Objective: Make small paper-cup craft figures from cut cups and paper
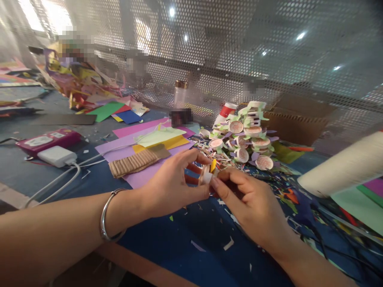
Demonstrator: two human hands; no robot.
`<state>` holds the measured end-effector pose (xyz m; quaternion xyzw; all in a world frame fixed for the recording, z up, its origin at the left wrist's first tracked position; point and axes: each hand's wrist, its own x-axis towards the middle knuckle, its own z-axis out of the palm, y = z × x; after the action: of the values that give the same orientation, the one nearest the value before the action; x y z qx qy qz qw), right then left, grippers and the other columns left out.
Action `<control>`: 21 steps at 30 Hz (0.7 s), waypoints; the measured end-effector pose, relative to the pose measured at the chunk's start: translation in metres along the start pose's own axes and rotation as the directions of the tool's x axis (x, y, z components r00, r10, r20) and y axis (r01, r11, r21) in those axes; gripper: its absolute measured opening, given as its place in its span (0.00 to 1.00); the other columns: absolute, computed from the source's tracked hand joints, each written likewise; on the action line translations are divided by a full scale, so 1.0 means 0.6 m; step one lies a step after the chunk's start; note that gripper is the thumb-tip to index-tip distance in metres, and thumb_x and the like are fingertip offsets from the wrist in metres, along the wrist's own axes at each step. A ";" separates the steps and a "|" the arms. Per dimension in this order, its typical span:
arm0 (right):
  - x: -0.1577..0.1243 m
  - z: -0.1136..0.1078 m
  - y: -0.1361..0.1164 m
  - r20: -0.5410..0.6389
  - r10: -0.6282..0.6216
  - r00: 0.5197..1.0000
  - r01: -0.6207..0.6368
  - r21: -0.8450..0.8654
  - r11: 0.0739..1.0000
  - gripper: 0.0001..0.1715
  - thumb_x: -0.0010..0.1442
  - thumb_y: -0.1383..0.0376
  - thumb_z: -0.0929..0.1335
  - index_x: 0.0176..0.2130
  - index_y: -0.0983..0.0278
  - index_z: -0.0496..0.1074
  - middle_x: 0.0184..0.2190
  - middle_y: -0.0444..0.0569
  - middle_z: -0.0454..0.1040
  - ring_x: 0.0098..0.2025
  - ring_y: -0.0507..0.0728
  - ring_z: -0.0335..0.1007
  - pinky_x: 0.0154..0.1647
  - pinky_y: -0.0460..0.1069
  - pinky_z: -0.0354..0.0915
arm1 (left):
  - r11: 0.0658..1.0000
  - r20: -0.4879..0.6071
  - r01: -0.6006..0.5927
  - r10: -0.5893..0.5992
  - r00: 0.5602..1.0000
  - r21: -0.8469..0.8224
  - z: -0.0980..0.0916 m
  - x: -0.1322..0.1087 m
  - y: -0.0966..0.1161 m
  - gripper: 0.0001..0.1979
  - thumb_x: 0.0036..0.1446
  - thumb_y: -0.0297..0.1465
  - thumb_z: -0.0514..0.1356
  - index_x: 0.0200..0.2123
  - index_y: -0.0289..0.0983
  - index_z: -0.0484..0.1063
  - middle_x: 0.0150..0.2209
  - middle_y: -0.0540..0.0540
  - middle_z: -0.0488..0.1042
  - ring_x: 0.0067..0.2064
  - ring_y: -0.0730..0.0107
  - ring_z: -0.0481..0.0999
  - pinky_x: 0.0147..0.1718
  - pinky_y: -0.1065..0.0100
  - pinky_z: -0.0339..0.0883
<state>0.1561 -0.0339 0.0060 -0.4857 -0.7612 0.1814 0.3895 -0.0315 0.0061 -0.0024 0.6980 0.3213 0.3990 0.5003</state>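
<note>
My left hand point(173, 184), with a silver bangle on the wrist, and my right hand point(248, 203) meet over the blue table top point(167, 243). Both pinch a small paper craft piece point(207, 174), a white round disc with a yellow bit and red strips behind it. The fingers of both hands are closed on it. Just beyond lies a pile of finished paper flowers point(245, 139) with round printed centres and green and purple petals.
Coloured paper sheets point(143, 137) and a strip of corrugated card point(136, 161) lie left of centre. A pink power strip point(48, 140) with a white charger point(56, 155) is at far left. A glue bottle point(224, 112), a white roll point(344, 167), a cardboard box point(296, 123), a perforated metal screen point(239, 52) and paper scraps surround.
</note>
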 end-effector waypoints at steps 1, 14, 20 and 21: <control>-0.001 0.000 -0.001 0.003 -0.006 1.000 0.006 -0.006 1.000 0.13 0.69 0.59 0.67 0.33 0.61 0.74 0.27 0.41 0.76 0.29 0.50 0.71 0.27 0.45 0.64 | 1.000 0.020 0.007 -0.007 1.000 -0.005 0.000 0.000 0.000 0.18 0.50 0.30 0.67 0.45 0.37 0.69 0.42 0.45 0.75 0.37 0.66 0.80 0.34 0.64 0.77; 0.002 0.002 0.005 0.019 -0.075 0.997 0.076 -0.042 0.996 0.12 0.72 0.60 0.66 0.37 0.60 0.74 0.29 0.39 0.74 0.30 0.49 0.69 0.30 0.44 0.62 | 0.995 0.013 -0.041 0.040 0.999 0.094 -0.003 0.008 0.002 0.06 0.56 0.31 0.64 0.37 0.35 0.75 0.37 0.49 0.77 0.36 0.72 0.78 0.36 0.73 0.75; -0.002 -0.001 0.009 0.027 -0.052 0.998 0.053 -0.068 0.996 0.14 0.72 0.59 0.65 0.35 0.59 0.74 0.27 0.38 0.74 0.29 0.49 0.68 0.29 0.44 0.61 | 0.985 0.046 -0.029 0.021 0.999 0.170 0.000 0.001 0.015 0.06 0.58 0.25 0.61 0.37 0.35 0.78 0.41 0.48 0.78 0.41 0.70 0.78 0.39 0.74 0.73; -0.003 -0.002 0.008 0.030 -0.047 0.998 0.049 -0.083 0.995 0.14 0.72 0.59 0.66 0.34 0.59 0.74 0.27 0.38 0.74 0.28 0.49 0.69 0.29 0.44 0.61 | 0.983 0.058 -0.032 0.022 0.998 0.181 0.001 0.001 0.016 0.06 0.58 0.25 0.60 0.36 0.35 0.78 0.41 0.48 0.78 0.41 0.71 0.78 0.38 0.74 0.73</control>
<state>0.1602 -0.0332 0.0027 -0.4806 -0.7849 0.1469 0.3625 -0.0303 0.0035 0.0069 0.7561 0.3329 0.3551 0.4375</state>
